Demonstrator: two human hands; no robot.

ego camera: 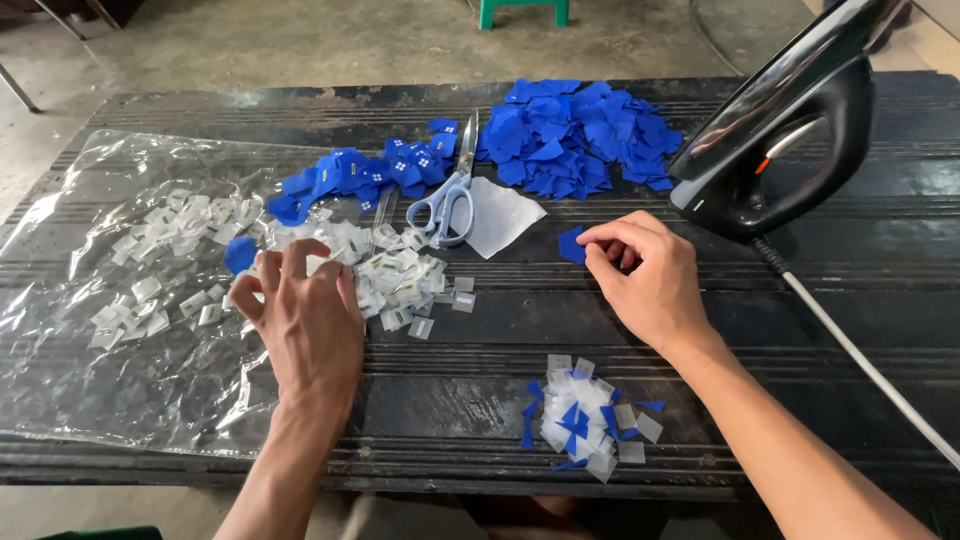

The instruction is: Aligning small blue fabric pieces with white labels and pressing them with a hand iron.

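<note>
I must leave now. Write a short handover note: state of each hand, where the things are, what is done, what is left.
Left hand: fingers spread on the pile of small clear tags, gripping nothing.
Right hand: pinching one blue fabric piece.
Scissors lie closed between two blue heaps.
Done, apparently: small mixed pile at the near edge.
Left: large blue heap and loose tags on the plastic sheet.

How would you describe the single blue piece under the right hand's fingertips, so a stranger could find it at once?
Start at the black iron on the right of the dark table. Just left of its base, the right hand pinches a small blue fabric square. It lies alone on bare table, apart from the big blue heap behind it and beside the white sheet.
</note>
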